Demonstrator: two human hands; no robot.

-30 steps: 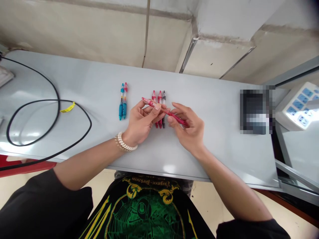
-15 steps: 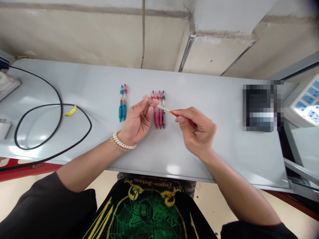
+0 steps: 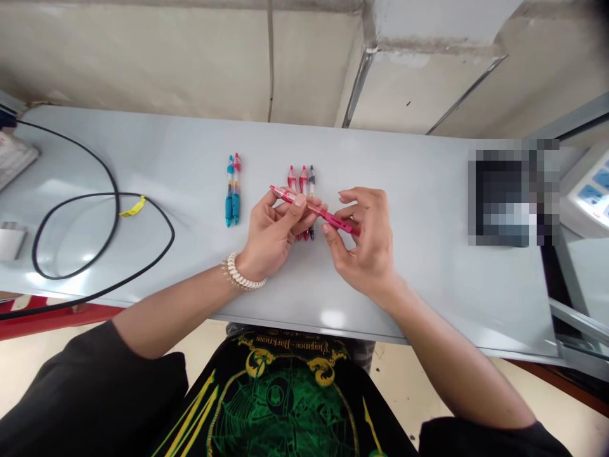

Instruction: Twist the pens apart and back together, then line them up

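Observation:
My left hand point(image 3: 273, 231) pinches the clear, red-tipped half of a red pen point(image 3: 337, 221) between thumb and fingers. At the pen's other end, my right hand point(image 3: 366, 238) has its fingers curved round the red grip, thumb against the underside. The pen slants down to the right and looks like one piece. Behind my left fingertips lie two red pens point(image 3: 303, 179) and a black pen point(image 3: 312, 177), partly covered by that hand. Farther left, a blue pen point(image 3: 229, 197) rests beside a pen with a red top and blue grip point(image 3: 236, 198).
A black cable point(image 3: 114, 171) with a yellow tag point(image 3: 133, 208) loops over the left of the grey table point(image 3: 419, 184). A white plug point(image 3: 11, 241) sits at the left edge. On the right is a blurred dark object point(image 3: 499, 197).
The white-and-red part in my right hand has met the clear part in my left, and the two now form one pen. My right fingers have loosened and spread somewhat.

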